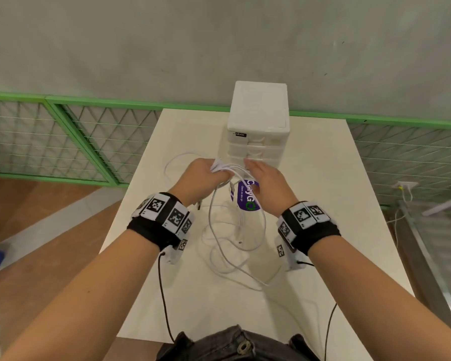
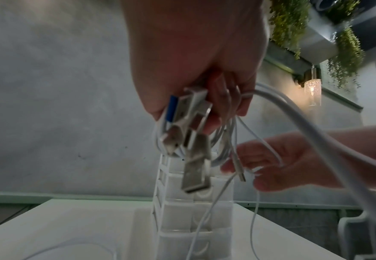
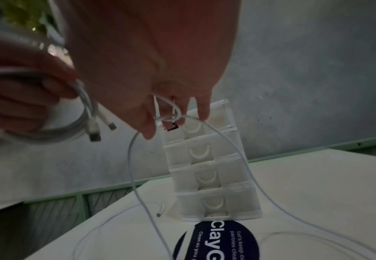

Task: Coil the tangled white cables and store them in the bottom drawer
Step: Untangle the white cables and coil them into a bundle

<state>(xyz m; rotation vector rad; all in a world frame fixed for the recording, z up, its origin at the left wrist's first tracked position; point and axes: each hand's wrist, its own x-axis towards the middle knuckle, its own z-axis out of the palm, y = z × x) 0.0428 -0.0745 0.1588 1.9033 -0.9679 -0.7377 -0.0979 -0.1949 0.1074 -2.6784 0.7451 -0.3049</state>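
Note:
Several white cables [image 1: 232, 241] lie tangled on the white table [image 1: 323, 204], and some strands rise to both hands. My left hand [image 1: 206, 175] grips a coiled bundle of them [image 2: 218, 151], with several USB plugs [image 2: 193, 177] hanging out below its fingers. My right hand [image 1: 261, 175] is just to the right, and a thin cable strand [image 3: 171, 115] is looped and pinched among its fingers [image 3: 203, 110]. Behind the hands stands the white drawer unit [image 1: 258, 131]. All its drawers are closed, including the bottom drawer [image 3: 218, 204].
A round purple sticker [image 1: 245, 196] lies on the table in front of the drawer unit. Green mesh fencing [image 1: 63, 142] runs behind the table along a grey wall. The table's left edge drops off to a wooden floor [image 1: 50, 243].

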